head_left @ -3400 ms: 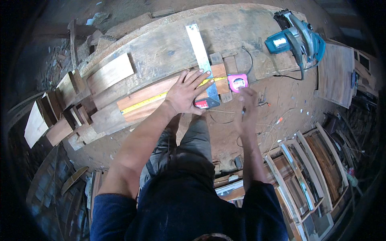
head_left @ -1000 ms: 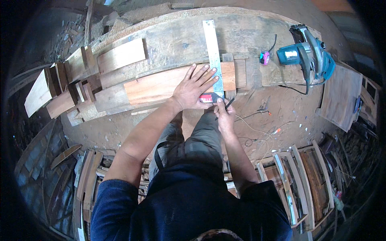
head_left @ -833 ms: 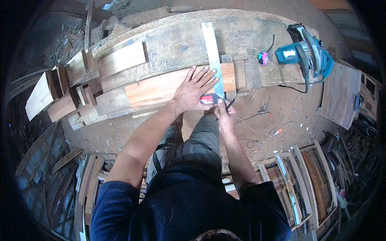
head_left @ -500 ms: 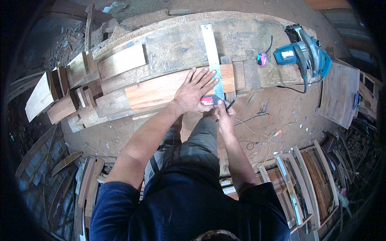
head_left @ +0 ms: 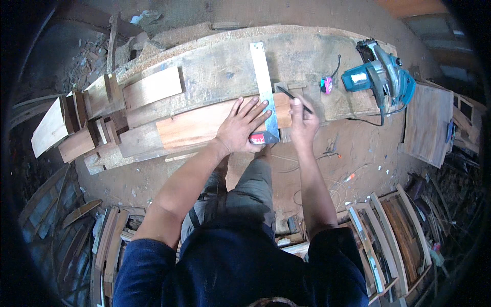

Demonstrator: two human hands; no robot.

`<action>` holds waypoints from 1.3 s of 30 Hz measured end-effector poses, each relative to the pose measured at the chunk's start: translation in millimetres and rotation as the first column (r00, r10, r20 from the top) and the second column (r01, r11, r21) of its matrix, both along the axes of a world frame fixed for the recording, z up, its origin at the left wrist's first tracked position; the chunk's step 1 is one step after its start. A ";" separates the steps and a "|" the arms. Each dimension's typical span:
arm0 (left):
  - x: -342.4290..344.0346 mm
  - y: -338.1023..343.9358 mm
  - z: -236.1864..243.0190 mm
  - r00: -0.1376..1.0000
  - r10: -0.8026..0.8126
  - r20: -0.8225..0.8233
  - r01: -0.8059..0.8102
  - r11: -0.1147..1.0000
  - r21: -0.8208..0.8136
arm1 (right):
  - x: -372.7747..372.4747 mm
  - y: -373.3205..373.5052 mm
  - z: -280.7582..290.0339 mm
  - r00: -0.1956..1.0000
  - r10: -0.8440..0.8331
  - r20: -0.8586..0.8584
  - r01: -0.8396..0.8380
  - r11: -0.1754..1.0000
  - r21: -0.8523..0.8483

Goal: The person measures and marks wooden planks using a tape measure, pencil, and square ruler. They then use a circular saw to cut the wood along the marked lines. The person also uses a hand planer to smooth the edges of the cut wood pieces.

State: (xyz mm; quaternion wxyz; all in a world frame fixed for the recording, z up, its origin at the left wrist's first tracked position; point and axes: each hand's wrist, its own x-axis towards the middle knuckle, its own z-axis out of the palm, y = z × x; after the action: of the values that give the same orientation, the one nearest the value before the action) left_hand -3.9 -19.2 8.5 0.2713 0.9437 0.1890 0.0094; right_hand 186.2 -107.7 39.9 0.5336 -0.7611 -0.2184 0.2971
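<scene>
A reddish-brown board (head_left: 186, 122) lies across the workbench. Over its right part rests a try square (head_left: 264, 74), its metal blade crossing the board and its red-and-black stock along the near edge. My left hand (head_left: 241, 125) lies flat with spread fingers on the board, fingertips touching the blade and thumb beside the stock. To the right of the blade, my right hand (head_left: 305, 124) grips a thin black pencil (head_left: 285, 92), tilted, over the board's right end. Whether its tip touches the wood I cannot tell.
On the bench's right stand a teal circular saw (head_left: 381, 77) and a small pink-and-black tape measure (head_left: 326, 85). Pale wood offcuts (head_left: 153, 88) lie on its left. Cords (head_left: 332, 153) trail on the ground, and stacked wooden frames (head_left: 391, 230) stand at lower right.
My right hand has moved away from the near end of the square, up and to the right, carrying the pencil. My left hand stays on the board. The view has shifted slightly.
</scene>
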 end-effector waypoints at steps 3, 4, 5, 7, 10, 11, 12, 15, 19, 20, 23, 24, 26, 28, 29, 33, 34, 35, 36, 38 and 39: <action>2.2 1.3 -1.5 0.999 0.010 0.044 -0.009 1.000 -0.014 | 6.7 6.2 2.8 0.951 0.231 0.207 -0.239 0.971 0.012; 1.1 0.4 -0.9 0.999 0.014 0.035 -0.013 1.000 -0.021 | 3.7 2.2 10.8 0.905 0.310 0.291 -0.315 0.949 -0.029; -0.2 0.8 -0.6 0.999 0.019 0.042 -0.018 0.999 -0.028 | -1.4 -5.7 22.7 0.905 0.336 0.261 -0.335 0.941 -0.049; 0.4 0.9 -0.7 0.998 0.020 0.052 -0.019 0.999 -0.026 | -2.5 -31.8 30.3 0.883 0.395 0.252 -0.380 0.918 -0.110; -0.2 -0.2 0.0 0.997 0.028 0.072 -0.026 0.999 -0.030 | -6.3 -64.9 41.3 0.877 0.425 0.223 -0.396 0.903 -0.165; -1.2 -0.3 1.2 0.997 0.032 0.077 -0.029 0.999 -0.030 | -8.5 -73.6 44.6 0.880 0.425 0.210 -0.394 0.902 -0.174; -1.2 -0.2 2.5 0.998 0.030 0.056 -0.028 0.999 -0.041 | -9.7 -82.6 48.0 0.893 0.416 0.173 -0.381 0.902 -0.205; -0.5 1.2 6.2 0.999 0.023 0.023 -0.021 0.998 -0.055 | -12.1 -100.2 49.6 0.912 0.375 0.168 -0.328 0.911 -0.252; 3.8 3.6 16.9 1.000 0.015 0.007 -0.014 0.997 -0.076 | -15.1 -95.9 24.5 0.984 0.168 -0.051 -0.175 0.959 -0.223; 3.3 2.3 18.7 1.000 0.025 0.003 -0.025 0.997 -0.072 | -18.7 -91.7 15.0 0.972 0.073 -0.224 -0.128 0.962 -0.240; 8.3 -4.8 24.8 0.999 0.039 -0.032 -0.040 0.998 -0.039 | -27.3 -78.5 -26.0 0.853 0.083 -0.515 -0.305 0.881 -0.362; 8.8 -8.0 31.0 0.996 0.043 -0.072 -0.044 0.999 -0.017 | -35.3 -70.3 -24.0 0.787 0.064 -0.614 -0.276 0.926 -0.256; 11.2 -15.5 40.8 0.992 0.102 -0.074 -0.104 0.994 -0.021 | -29.4 -82.6 -52.4 0.899 0.177 -0.400 -0.314 0.898 -0.309; 3.4 -23.5 48.8 0.971 0.237 -0.026 -0.239 0.968 -0.073 | -18.1 -80.1 -50.4 0.934 0.216 -0.285 -0.300 0.906 -0.298; -2.0 -26.1 55.4 0.949 0.313 -0.045 -0.316 0.947 -0.060 | 2.7 -85.7 -41.7 0.943 0.185 -0.276 -0.260 0.929 -0.264; -60.3 -41.3 39.5 0.623 0.782 -0.005 -0.779 0.620 -0.092 | 107.9 -87.0 9.0 0.970 0.033 -0.242 -0.145 0.873 -0.465; -76.5 -41.7 22.9 0.511 0.859 0.025 -0.857 0.511 -0.065 | 137.2 -86.5 10.2 0.977 0.001 -0.213 -0.104 0.875 -0.473; -104.1 -42.5 1.1 0.422 0.906 0.016 -0.906 0.422 -0.010 | 164.1 -87.0 7.7 0.982 -0.026 -0.187 -0.069 0.873 -0.482; -131.9 -45.1 -18.2 0.331 0.943 0.010 -0.943 0.331 0.044 | 191.3 -89.3 -4.3 0.995 0.038 -0.088 -0.072 0.903 -0.423; -167.3 -40.9 -41.9 0.148 0.986 -0.082 -0.989 0.146 -0.025 | 242.9 -96.9 -20.3 0.988 0.151 0.030 -0.125 0.899 -0.419; -182.4 -39.4 -51.2 0.049 0.990 -0.131 -0.998 0.043 -0.045 | 259.6 -94.9 -24.7 0.975 0.219 0.028 -0.181 0.866 -0.467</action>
State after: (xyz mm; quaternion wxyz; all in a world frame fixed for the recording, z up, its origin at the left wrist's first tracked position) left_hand -186.3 -58.6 -42.7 0.2415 0.5342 0.7958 0.1518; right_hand 445.8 -202.6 15.1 0.2945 -0.8506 -0.2403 0.3633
